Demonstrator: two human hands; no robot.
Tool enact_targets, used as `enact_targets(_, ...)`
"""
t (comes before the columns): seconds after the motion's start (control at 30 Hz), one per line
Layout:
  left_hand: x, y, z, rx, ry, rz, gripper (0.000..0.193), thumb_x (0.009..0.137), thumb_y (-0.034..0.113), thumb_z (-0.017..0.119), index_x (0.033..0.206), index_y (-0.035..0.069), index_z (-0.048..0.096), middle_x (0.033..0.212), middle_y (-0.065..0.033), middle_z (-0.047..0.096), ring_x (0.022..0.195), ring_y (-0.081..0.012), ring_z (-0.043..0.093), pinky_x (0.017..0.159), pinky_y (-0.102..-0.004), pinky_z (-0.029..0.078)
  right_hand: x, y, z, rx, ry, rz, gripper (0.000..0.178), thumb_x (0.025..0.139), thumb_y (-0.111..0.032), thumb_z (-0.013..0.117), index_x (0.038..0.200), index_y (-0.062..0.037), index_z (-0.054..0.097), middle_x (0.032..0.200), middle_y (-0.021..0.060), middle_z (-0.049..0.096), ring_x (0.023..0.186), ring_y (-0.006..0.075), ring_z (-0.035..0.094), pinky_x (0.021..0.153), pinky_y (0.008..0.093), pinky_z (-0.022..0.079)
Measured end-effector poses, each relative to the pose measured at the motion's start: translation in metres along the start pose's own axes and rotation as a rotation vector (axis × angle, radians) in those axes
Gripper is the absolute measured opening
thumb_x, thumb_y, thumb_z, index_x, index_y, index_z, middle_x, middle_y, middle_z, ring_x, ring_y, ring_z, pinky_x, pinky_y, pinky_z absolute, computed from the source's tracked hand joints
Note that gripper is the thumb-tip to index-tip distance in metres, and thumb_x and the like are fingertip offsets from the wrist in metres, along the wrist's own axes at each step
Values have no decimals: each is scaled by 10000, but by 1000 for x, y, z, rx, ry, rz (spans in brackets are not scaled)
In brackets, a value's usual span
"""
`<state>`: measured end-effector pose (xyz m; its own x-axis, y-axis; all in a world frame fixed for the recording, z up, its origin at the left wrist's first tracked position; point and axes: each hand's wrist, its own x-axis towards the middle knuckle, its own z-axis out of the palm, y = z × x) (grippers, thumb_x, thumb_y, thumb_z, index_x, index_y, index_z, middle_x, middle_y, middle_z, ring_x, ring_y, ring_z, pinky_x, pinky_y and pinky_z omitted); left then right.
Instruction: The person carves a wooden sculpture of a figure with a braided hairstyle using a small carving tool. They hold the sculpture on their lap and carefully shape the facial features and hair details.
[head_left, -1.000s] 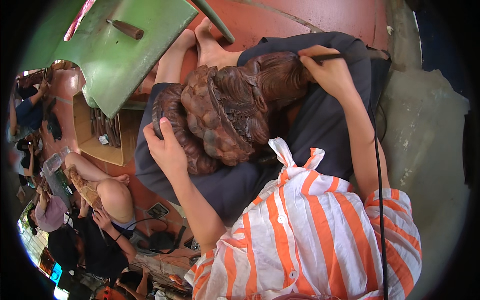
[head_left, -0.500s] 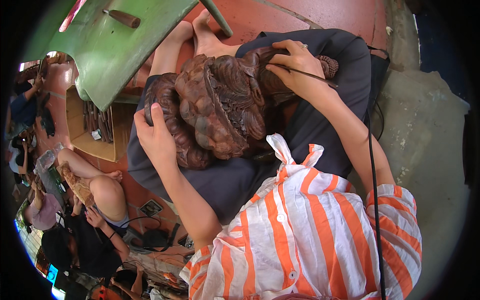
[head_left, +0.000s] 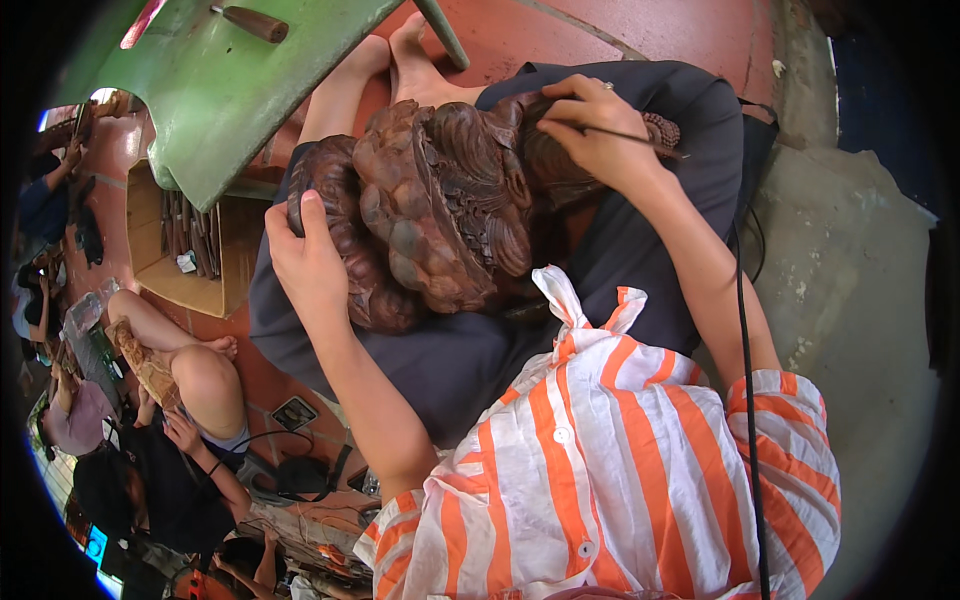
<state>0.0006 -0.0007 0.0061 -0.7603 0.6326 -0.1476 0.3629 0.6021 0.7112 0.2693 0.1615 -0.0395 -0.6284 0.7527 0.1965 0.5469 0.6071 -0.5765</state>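
Dark brown wood makes up the knobbly, deeply grooved carving (head_left: 420, 215), which lies across the person's navy trousers (head_left: 440, 375). The left hand (head_left: 307, 260) grasps its left edge; the right hand (head_left: 600, 135) pinches a thin dark rod-like tool (head_left: 632, 137) over its right part. Beyond the lap stands a green table (head_left: 210, 115) bearing a wooden-handled tool (head_left: 256, 24), near a cardboard box (head_left: 180, 287) of slender sticks (head_left: 195, 238).

A carving (head_left: 430, 215) is lying on the lap (head_left: 430, 375); leftward, a tool (head_left: 258, 24) is resting on a table (head_left: 210, 110), sticks (head_left: 190, 228) standing in a box (head_left: 180, 289) by the table's lower corner.
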Motion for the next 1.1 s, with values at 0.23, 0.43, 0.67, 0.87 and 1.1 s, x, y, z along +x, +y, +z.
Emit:
enact_targets(0.23,10,4,4,51,-7,3,432,937,368,566,1011,-58,559,882,-200,620,840,-296,589,818,-385,450,-6,15,-6,17,37,-30,148,784,-158,734,868,-37,723,1025,113,679,950,300,629,843,367,493)
enact_targets(0.43,12,5,3,30,-19,-4,437,933,371,572,1019,-57,568,894,-204,631,841,-293,596,818,-384,454,1,24,-5,276,64,193,121,796,-107,718,884,-24,716,935,125,707,902,292,658,839,354,494)
enact_targets(0.67,17,1,2,34,-48,-18,450,930,373,574,1034,-65,568,918,-215,637,861,-299,601,830,-388,452,-3,17,1,61,47,82,120,795,-168,728,852,-62,728,999,95,687,944,293,617,850,388,477)
enact_targets(0.87,17,7,3,64,-38,-24,449,930,370,575,1045,-65,570,935,-219,637,877,-302,600,838,-389,450,-4,10,2,-21,104,-57,138,783,-141,732,858,-28,708,889,108,687,876,291,644,831,363,491)
enact_targets(1.1,18,-2,5,55,-18,5,460,924,403,583,1015,-47,596,873,-150,624,838,-226,554,837,-344,437,-10,24,-45,438,349,178,107,843,-63,640,839,36,683,856,73,694,763,147,632,679,262,479)
